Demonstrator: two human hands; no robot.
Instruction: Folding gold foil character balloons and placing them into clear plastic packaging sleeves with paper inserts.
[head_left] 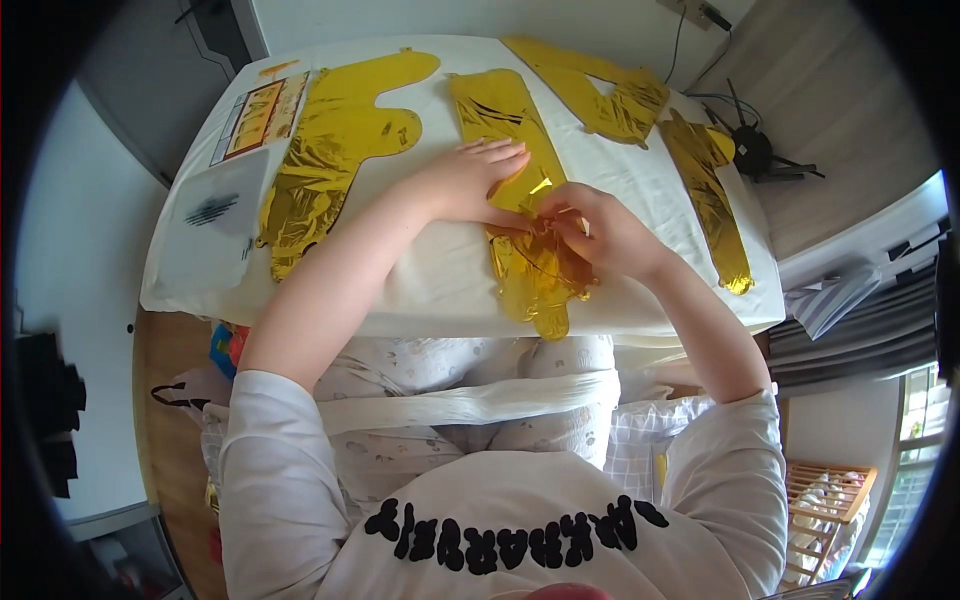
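A flat gold foil balloon (498, 108) lies lengthwise in front of me, its near end crumpled close to the table's front edge. My left hand (468, 182) rests flat across its middle, fingers stretched out. At the crumpled part, my right hand (603, 232) pinches the foil between bent fingers; whatever else is in that pinch is too small to make out. To the left is a larger gold foil balloon (335, 140) with rounded arms. Another angular foil balloon (625, 105) lies at the far right, and a narrow foil balloon (705, 180) is nearer the right edge.
A white cloth covers the table (420, 270). On its left are a printed card (262, 118) and a clear plastic sheet or bag (212, 215) with dark markings. A black router-like device with antennas (755, 150) stands beyond the right edge. White fabric (470, 402) lies across my lap.
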